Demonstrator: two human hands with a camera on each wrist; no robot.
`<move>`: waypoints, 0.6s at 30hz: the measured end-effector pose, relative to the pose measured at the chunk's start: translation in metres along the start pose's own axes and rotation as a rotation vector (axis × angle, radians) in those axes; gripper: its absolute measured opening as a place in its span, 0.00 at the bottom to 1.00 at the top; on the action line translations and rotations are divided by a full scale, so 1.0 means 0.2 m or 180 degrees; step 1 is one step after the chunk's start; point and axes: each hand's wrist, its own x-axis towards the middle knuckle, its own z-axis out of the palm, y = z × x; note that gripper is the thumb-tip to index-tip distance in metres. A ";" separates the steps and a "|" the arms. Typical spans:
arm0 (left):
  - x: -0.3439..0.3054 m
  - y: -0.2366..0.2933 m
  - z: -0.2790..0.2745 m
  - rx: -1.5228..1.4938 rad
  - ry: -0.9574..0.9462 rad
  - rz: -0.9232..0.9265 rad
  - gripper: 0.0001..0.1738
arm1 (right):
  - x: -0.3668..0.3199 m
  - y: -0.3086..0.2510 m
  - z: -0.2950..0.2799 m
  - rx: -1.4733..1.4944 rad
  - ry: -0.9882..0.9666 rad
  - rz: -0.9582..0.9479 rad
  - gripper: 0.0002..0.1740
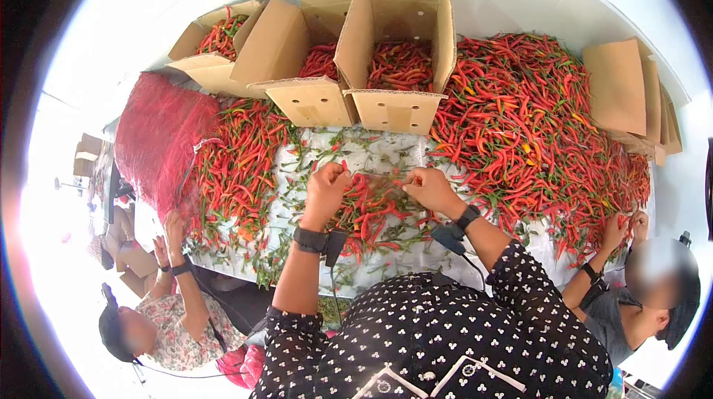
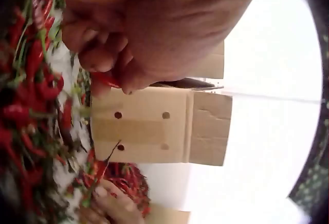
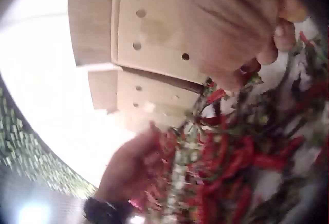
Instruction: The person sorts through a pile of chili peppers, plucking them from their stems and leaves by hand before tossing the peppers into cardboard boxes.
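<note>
Left hand: fingers of the left hand (image 1: 325,195) were curled in, nearly closed, pinching a red chili (image 2: 105,79) at the tips.
Right hand: the right hand (image 1: 432,191) had thumb and finger drawn together on a small red chili piece (image 3: 217,95); blur hid its exact hold.
Place of the held pieces: both were just above the middle chili heap (image 1: 364,213), one on each side, the hands apart.
Under the hands: red chilies and loose green stems were strewn over a white-covered table (image 1: 401,152).
Right side: a large chili pile (image 1: 512,117) spread beside folded cardboard (image 1: 616,87).
Left side: a smaller chili pile (image 1: 238,161) lay against red mesh (image 1: 163,139).
Far side: three open cardboard boxes (image 1: 397,113) stood upright with chilies inside.
People: one person in a floral top (image 1: 197,332) sat or stood at the left, another in a grey top (image 1: 624,325) at the right, both with hands raised near the chilies.
</note>
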 end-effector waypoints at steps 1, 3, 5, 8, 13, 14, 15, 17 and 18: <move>-0.03 0.05 0.00 -0.0789 -0.0316 -0.0458 0.11 | -0.02 -0.02 -0.03 0.0856 -0.0187 0.0323 0.09; -0.10 0.10 0.05 -0.1034 -0.0509 -0.0646 0.11 | -0.05 -0.08 -0.08 0.1697 -0.0379 0.0659 0.09; -0.14 0.10 0.12 -0.1446 -0.0924 -0.0472 0.11 | -0.11 -0.14 -0.11 0.3889 -0.0741 0.1468 0.05; -0.20 0.22 0.23 -0.1840 -0.1125 -0.0382 0.08 | -0.17 -0.14 -0.08 0.4302 -0.0692 0.1609 0.04; -0.26 0.28 0.32 -0.1362 -0.1064 -0.0013 0.08 | -0.24 -0.18 -0.07 0.4084 -0.0606 0.1465 0.07; -0.27 0.29 0.32 -0.1308 -0.1005 0.0093 0.08 | -0.26 -0.19 -0.09 0.4098 -0.0581 0.1463 0.07; -0.28 0.30 0.32 -0.1297 -0.1031 0.0098 0.08 | -0.27 -0.22 -0.11 0.3476 -0.0492 0.1329 0.07; -0.30 0.31 0.31 -0.0969 -0.1031 0.0303 0.09 | -0.30 -0.24 -0.13 0.2860 -0.0373 0.1203 0.07; -0.31 0.33 0.30 -0.0964 -0.1053 0.0319 0.09 | -0.31 -0.24 -0.13 0.2811 -0.0295 0.1076 0.08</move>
